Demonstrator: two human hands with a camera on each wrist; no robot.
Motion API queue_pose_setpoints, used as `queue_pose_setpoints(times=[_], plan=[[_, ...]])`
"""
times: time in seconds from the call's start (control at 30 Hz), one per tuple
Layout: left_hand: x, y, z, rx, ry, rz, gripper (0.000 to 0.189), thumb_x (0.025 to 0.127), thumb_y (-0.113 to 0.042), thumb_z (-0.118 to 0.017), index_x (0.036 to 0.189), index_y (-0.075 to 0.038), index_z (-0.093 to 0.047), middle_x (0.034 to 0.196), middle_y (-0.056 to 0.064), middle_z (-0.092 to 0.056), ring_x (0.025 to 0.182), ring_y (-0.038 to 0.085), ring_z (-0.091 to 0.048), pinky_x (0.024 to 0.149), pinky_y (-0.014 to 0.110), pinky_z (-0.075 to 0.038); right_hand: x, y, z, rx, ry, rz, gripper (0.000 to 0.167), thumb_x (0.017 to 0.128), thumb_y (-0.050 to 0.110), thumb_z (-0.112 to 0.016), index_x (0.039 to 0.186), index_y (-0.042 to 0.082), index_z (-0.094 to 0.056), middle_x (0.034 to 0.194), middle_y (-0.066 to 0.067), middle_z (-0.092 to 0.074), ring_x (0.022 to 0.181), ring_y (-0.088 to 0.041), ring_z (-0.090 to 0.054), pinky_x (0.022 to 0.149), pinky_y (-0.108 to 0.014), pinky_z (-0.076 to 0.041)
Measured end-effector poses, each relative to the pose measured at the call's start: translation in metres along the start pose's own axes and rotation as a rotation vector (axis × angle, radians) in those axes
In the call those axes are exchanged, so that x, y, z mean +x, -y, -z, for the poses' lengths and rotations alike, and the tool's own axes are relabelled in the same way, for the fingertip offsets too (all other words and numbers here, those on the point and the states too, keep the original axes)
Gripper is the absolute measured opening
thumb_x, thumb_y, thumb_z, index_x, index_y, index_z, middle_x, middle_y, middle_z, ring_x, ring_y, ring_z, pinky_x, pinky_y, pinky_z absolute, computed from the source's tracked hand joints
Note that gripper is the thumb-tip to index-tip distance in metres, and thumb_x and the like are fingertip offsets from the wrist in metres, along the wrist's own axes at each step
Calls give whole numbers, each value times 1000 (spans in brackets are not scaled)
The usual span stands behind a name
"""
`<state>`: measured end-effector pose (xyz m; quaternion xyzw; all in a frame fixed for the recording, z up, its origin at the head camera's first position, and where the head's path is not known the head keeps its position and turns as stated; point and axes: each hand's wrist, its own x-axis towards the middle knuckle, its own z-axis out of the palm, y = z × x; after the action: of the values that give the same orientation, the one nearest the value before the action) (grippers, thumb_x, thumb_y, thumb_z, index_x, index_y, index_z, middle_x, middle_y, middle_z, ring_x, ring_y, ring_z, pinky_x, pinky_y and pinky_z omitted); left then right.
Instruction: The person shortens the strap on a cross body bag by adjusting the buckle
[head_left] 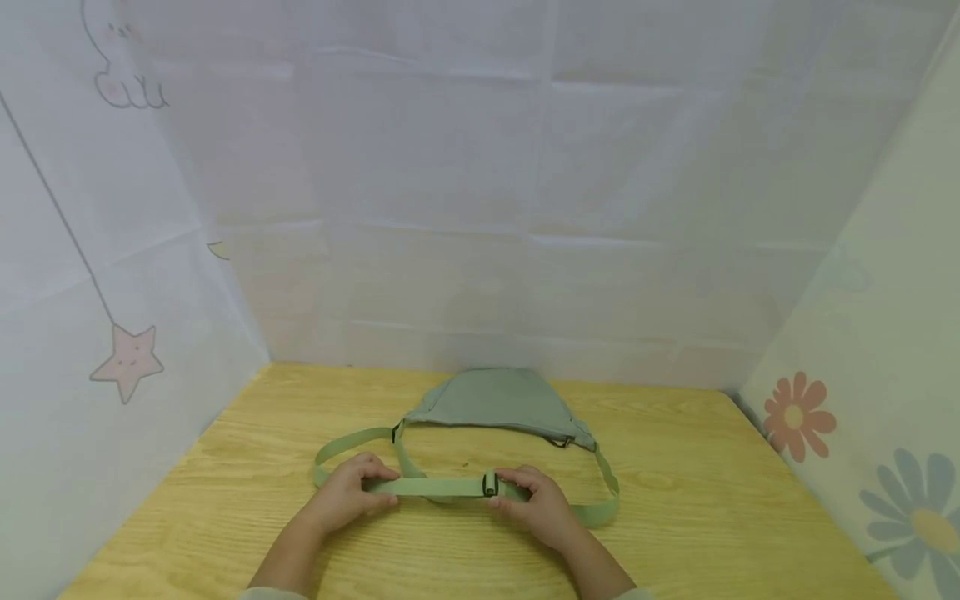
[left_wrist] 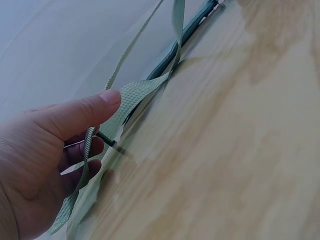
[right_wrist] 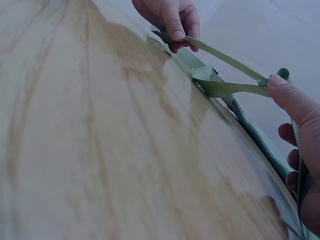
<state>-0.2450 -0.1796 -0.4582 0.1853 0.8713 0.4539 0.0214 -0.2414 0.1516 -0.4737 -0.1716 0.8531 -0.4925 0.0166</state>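
A grey-green sling bag (head_left: 498,398) lies flat at the back of the table, its light green webbing strap (head_left: 442,487) looping toward the front. My left hand (head_left: 352,492) pinches the strap between thumb and fingers. On the other side my right hand (head_left: 542,506) grips it beside a dark slide buckle (head_left: 491,484). Between the two hands the strap runs nearly straight, raised off the table. In the right wrist view a second length of strap (right_wrist: 225,89) hangs twisted below the taut one. The left wrist view shows my left thumb (left_wrist: 107,100) against the webbing.
The yellow wood-grain table (head_left: 712,483) extends around the bag. Pale printed sheets stand behind it and on both sides, with a pink star (head_left: 127,360) at left and flowers (head_left: 799,417) at right. A zipper pull (head_left: 558,442) shows at the bag's lower right edge.
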Motion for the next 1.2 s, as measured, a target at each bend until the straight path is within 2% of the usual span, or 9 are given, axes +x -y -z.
queue_pose_setpoints(times=[0.27,0.5,0.67,0.87,1.03,1.2], plan=[[-3,-1,5,17,1,25,34,80,-26,-81,109,-10,-73,101,0,-60,97,13,-53,87,22,-45,0,2,0,-28,-11,0,50,85,34,-75,127,9,-65,114,-2,-65,103,-14,-57,85,-24,-47],[-3,-1,5,38,7,10,35,81,-26,-80,110,-9,-72,102,0,-61,96,11,-54,85,21,-46,-2,4,0,8,-2,-5,47,86,32,-75,126,10,-66,113,-3,-65,104,-16,-58,86,-24,-48],[0,-1,1,57,-8,-17,39,80,-26,-81,113,-9,-71,104,3,-60,99,17,-53,87,26,-47,-2,3,0,40,-4,1,45,86,30,-75,126,10,-66,113,-5,-66,103,-17,-59,84,-23,-49],[6,-3,-12,57,-49,-52,39,80,-27,-82,113,-10,-70,103,3,-59,101,21,-52,86,32,-49,-2,3,1,46,-2,-13,47,85,33,-76,126,12,-67,113,-3,-65,106,-20,-59,88,-22,-48],[14,-11,-29,20,-32,-108,41,81,-27,-81,115,-8,-70,108,3,-60,103,23,-54,92,39,-49,-2,2,0,37,-3,-10,46,85,32,-75,126,12,-67,113,-3,-65,108,-21,-59,89,-22,-48],[18,-22,-44,8,-13,-147,43,80,-25,-81,116,-5,-69,110,2,-59,104,23,-54,94,36,-48,-2,1,0,35,-7,-7,46,85,32,-76,125,12,-67,112,-3,-66,105,-17,-59,87,-23,-48]])
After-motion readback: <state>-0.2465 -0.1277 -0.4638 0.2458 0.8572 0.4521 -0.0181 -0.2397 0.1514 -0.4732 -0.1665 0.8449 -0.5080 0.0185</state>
